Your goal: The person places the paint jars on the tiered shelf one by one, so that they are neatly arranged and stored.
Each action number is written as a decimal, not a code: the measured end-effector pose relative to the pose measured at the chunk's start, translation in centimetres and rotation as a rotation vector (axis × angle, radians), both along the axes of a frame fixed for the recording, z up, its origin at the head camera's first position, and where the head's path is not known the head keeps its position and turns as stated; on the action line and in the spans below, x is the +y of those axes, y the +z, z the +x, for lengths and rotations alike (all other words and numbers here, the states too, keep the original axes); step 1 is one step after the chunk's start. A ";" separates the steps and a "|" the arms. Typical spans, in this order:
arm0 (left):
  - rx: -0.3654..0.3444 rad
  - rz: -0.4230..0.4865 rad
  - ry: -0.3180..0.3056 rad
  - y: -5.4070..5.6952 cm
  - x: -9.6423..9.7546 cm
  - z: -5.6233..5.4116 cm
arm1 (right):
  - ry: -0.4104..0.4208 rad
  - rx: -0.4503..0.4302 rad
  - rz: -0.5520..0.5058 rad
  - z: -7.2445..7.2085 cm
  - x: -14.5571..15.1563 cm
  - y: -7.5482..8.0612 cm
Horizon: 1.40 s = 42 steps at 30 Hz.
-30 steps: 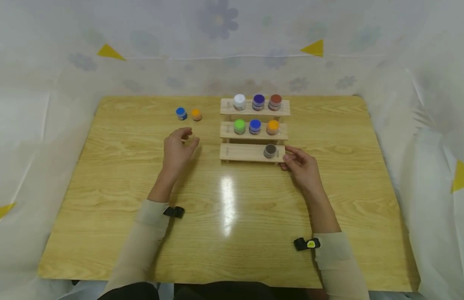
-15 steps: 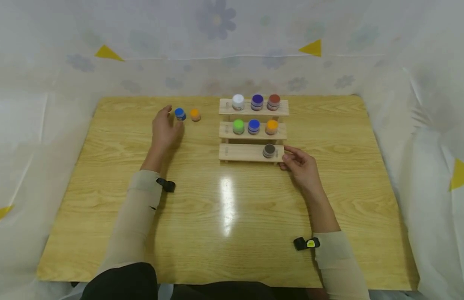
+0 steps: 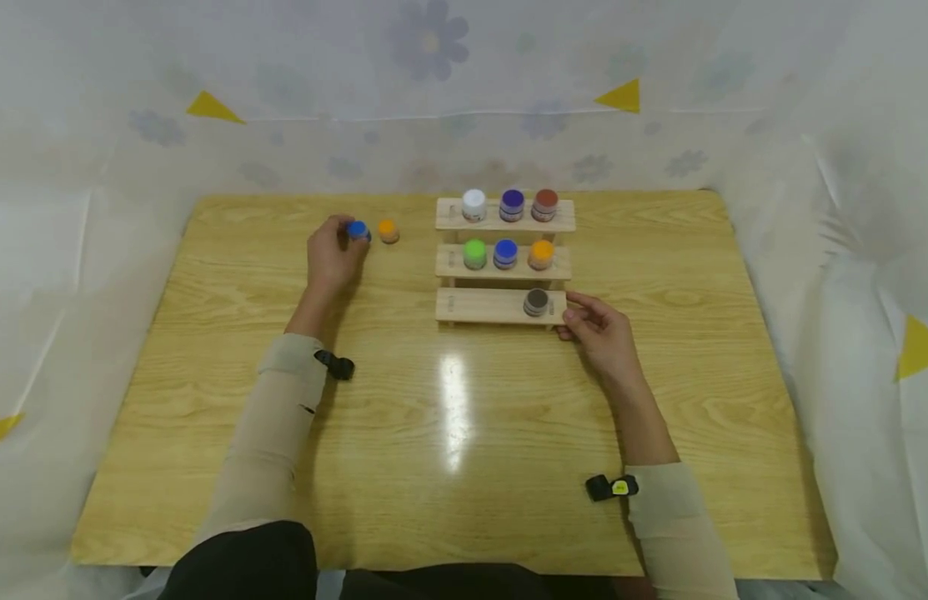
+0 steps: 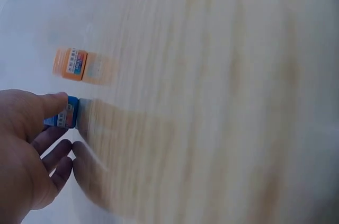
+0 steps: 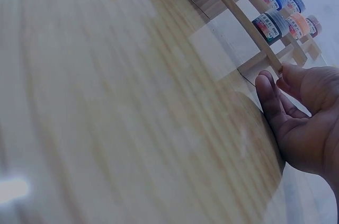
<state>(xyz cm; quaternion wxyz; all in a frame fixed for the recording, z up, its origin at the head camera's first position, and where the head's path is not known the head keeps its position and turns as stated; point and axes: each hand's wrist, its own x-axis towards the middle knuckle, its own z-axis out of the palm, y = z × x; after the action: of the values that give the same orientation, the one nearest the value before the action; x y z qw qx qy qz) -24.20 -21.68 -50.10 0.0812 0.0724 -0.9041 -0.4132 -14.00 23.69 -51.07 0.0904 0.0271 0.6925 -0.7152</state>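
At the back left of the table, my left hand pinches a small blue-lidded paint jar between thumb and fingers. The left wrist view shows the thumb laid along that blue jar, which stands on the table. An orange-lidded paint jar stands just right of it, untouched. My right hand grips the right end of the lowest step of a three-tier wooden rack. On that step sits a dark-lidded jar, close to the right fingers; in the right wrist view the thumb presses the step's end.
The rack's middle step carries green, blue and orange jars. White, purple and brown jars stand on the top step. A pale flowered sheet hangs behind the wooden table.
My left hand has moved left and back to the blue-lidded jar, and its fingers have closed on it. The right hand has stayed at the rack's end.
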 end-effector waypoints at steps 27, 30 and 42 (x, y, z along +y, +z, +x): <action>0.142 0.042 -0.164 2.8 8.6 8.9 | 0.000 0.014 -0.014 -0.1 0.1 0.0; 0.155 0.040 -0.190 3.1 10.0 9.6 | 0.001 0.019 -0.013 -0.1 0.1 0.0; 0.197 -0.138 -0.341 3.4 14.4 10.2 | 0.009 0.019 -0.016 -0.1 0.0 -0.1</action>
<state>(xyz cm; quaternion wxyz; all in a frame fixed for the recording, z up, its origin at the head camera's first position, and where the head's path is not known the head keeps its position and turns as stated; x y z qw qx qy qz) -13.97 -7.30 -46.71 0.1028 -0.1280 -0.9171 -0.3633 -14.08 23.66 -51.17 0.0872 0.0167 0.6878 -0.7205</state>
